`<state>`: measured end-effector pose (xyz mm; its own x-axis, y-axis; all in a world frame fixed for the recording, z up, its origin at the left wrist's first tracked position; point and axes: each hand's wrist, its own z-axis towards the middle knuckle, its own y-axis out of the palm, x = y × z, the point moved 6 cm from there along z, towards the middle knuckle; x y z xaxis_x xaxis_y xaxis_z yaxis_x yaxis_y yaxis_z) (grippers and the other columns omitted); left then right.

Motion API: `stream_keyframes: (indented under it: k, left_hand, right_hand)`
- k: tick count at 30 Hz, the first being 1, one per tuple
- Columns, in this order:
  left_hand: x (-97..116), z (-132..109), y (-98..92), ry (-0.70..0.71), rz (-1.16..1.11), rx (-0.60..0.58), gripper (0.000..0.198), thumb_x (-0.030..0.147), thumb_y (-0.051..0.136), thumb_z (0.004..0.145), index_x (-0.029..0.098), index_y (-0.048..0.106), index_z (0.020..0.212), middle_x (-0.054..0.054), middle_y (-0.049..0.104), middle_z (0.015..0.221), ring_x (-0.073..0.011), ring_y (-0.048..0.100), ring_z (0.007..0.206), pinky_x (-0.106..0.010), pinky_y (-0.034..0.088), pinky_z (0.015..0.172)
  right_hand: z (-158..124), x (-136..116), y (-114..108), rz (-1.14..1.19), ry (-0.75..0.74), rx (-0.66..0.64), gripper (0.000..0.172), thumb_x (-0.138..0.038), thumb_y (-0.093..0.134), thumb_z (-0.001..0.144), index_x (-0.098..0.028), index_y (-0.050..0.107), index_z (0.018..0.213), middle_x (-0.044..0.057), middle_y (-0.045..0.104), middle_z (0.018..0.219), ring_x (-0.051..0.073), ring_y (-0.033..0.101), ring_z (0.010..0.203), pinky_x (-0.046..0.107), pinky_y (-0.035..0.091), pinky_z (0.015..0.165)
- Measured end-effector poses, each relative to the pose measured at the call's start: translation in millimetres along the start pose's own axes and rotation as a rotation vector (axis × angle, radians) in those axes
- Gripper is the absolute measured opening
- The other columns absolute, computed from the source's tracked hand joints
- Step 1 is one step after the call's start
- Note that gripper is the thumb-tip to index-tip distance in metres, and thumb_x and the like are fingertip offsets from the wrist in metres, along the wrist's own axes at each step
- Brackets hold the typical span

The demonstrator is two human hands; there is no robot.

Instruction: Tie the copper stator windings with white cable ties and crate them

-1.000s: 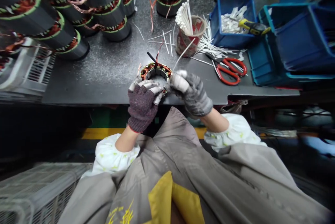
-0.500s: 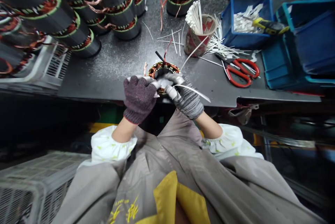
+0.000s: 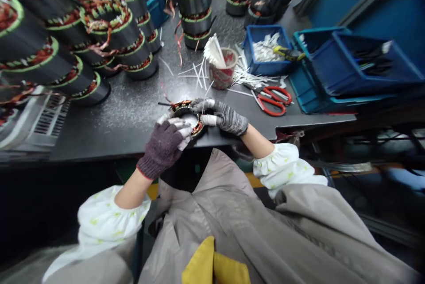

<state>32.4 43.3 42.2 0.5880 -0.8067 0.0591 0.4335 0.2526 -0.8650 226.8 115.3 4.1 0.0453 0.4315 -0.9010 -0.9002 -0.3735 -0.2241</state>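
The left hand [image 3: 164, 144] and right hand [image 3: 226, 118], both gloved, close on a small stator [image 3: 177, 106] near the desk's [image 3: 99, 140] front edge, its bore facing up. The left fingers [image 3: 181, 127] curl tightly over the near rim; the right fingers [image 3: 207, 113] pinch the far side, and a thin white tie [image 3: 206, 93] seems to rise beside them. The step in hand looks like tying off the copper winding [image 3: 198, 128]. The next move would call for drawing that tie snug around the winding, then trimming it. Behind, a cup [image 3: 223, 76] of ties stands near red scissors [image 3: 270, 106] and a blue bin [image 3: 262, 68]
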Motion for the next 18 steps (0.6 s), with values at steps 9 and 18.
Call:
stream_keyframes:
  k: [9, 18]
  left_hand:
    - [37.4, -2.6, 9.5, -0.131, 0.276, 0.258, 0.019, 0.02, 0.07, 0.097, 0.02, 0.067, 0.115, -0.009, 0.081, 0.105, -0.026, 0.073, 0.095, -0.047, 0.049, 0.097]
    - [22.0, -6.4, 17.1, -0.181, 0.149, 0.232, 0.03, 0.019, 0.07, 0.096, 0.025, 0.067, 0.125, -0.007, 0.079, 0.112, -0.0261, 0.072, 0.106, -0.05, 0.049, 0.107]
  right_hand:
    - [43.7, 12.9, -103.7, -0.641, 0.097, 0.664, 0.011, -0.027, 0.081, 0.088, -0.02, 0.079, 0.097, 0.008, 0.076, 0.105, 0.025, 0.071, 0.098, 0.048, 0.061, 0.099]
    - [71.4, 0.5, -110.0, -0.819, 0.074, 0.563, 0.021, -0.021, 0.068, 0.094, -0.022, 0.079, 0.111, 0.008, 0.075, 0.121, 0.027, 0.07, 0.114, 0.046, 0.059, 0.107]
